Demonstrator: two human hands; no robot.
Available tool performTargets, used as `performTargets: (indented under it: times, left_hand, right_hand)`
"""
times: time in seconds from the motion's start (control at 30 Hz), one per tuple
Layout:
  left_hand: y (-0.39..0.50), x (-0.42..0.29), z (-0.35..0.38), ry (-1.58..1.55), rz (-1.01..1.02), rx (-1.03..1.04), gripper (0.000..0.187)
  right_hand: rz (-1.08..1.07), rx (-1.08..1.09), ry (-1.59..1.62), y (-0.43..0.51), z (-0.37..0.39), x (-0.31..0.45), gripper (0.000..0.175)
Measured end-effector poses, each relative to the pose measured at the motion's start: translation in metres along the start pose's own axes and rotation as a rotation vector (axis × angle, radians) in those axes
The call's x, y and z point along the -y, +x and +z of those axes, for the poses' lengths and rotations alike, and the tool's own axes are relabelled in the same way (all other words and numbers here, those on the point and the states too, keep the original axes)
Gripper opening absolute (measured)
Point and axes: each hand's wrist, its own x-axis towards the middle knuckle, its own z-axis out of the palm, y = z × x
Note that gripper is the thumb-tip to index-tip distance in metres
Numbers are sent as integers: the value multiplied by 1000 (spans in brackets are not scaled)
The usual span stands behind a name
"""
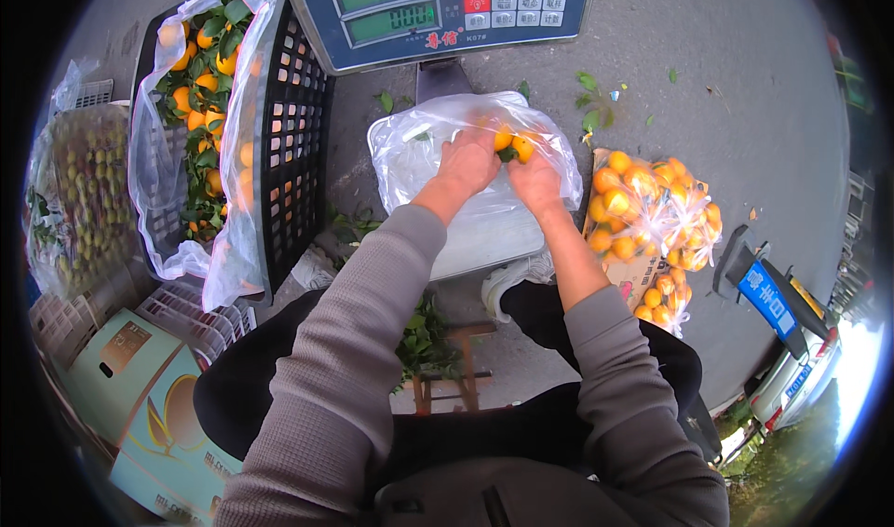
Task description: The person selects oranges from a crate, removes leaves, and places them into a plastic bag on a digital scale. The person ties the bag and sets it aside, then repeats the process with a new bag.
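Note:
A clear plastic bag lies spread over the metal pan of a digital price scale. Several oranges sit at the bag's far right, partly under its film, one with a green leaf. My left hand reaches into the bag beside them; its fingertips are hidden by film and fruit, so its grip is unclear. With curled fingers, my right hand holds the nearest orange. Beyond the pan stands the scale's display panel, with lit green readouts and a keypad.
At left, a black plastic crate lined with film holds leafy oranges. Bagged green fruit and a teal carton lie farther left. Knotted bags of oranges rest on cardboard at right. Loose leaves dot the pavement.

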Motion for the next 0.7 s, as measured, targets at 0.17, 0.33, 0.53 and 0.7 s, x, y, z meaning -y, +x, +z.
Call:
performTargets:
  times: [0.17,0.33,0.53,0.7]
  left_hand:
    - [-13,2,-21,-67,111,-106,71]
    - [-37,16,-38,-44,183,-126,57]
    - [-65,37,-44,-57,231,-126,45]
    - [-82,32,-67,-29,214,50,39]
  right_hand:
    - [75,83,24,3,-15,6,56]
    - [88,103,30,6,-23,6,54]
    - [114,98,-11,2,-24,3,53]
    - [112,142,-81,-2,-29,8,57]
